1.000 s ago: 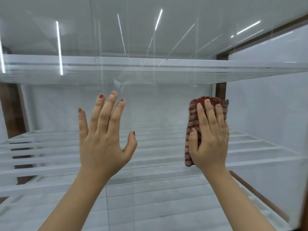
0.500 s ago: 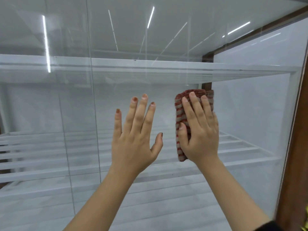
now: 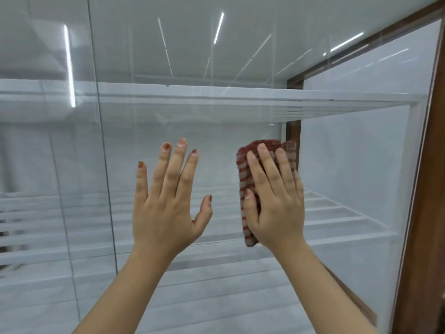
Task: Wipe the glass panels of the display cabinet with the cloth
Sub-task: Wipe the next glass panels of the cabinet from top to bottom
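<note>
A glass panel (image 3: 216, 56) of the display cabinet fills the view, with ceiling lights reflected in it. My right hand (image 3: 274, 203) presses a folded red and grey striped cloth (image 3: 243, 174) flat against the glass, fingers straight and pointing up. To its left, my left hand (image 3: 166, 206) lies flat on the same panel with fingers spread and holds nothing. A vertical glass edge (image 3: 103, 145) runs down the pane left of my left hand.
Behind the glass are white slatted shelves, an upper shelf (image 3: 216, 95) and a lower shelf (image 3: 337, 213). The cabinet's brown wooden frame (image 3: 426, 213) stands at the right edge. A white side wall (image 3: 361, 153) closes the cabinet's right.
My view has shifted right, bringing the wooden frame in. My left hand has moved closer to my right hand. The cloth stays pressed under my right hand.
</note>
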A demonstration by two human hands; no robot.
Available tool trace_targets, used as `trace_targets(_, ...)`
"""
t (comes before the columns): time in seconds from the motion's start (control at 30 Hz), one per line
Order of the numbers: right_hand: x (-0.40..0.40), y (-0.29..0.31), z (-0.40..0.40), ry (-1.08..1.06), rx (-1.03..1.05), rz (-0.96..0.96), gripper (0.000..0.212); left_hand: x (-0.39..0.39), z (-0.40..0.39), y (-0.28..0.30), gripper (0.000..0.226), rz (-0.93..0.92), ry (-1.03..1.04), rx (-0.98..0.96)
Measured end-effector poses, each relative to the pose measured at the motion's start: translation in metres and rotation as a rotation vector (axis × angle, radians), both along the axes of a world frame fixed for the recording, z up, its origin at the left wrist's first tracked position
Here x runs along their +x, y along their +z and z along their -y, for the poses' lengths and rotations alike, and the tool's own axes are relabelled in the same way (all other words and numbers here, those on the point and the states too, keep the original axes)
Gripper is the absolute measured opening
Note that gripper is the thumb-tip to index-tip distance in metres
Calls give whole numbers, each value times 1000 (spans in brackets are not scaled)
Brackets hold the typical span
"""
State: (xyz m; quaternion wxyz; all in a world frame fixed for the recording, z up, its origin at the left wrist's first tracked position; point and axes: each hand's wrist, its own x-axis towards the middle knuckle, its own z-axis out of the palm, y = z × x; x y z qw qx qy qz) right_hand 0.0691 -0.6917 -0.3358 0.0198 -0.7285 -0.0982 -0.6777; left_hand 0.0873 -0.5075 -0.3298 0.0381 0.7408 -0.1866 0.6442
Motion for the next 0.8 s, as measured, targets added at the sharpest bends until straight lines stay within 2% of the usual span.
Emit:
trace_targets(0.2,-2,9,62,-11,153,22,52,2,0,0,68,6,0,-2)
trace_targets(0.5,-3,-15,84,-23,166,22,51,-16,27,2,67,-47,-30,-104)
trace_targets(0.63,-2,-15,86,-12,163,28,51,-21,73,6,66,-40,-81,-7)
trace_targets(0.8,-4,-12,89,-7,135,16,51,-15,123,7,65,-66,-35,76)
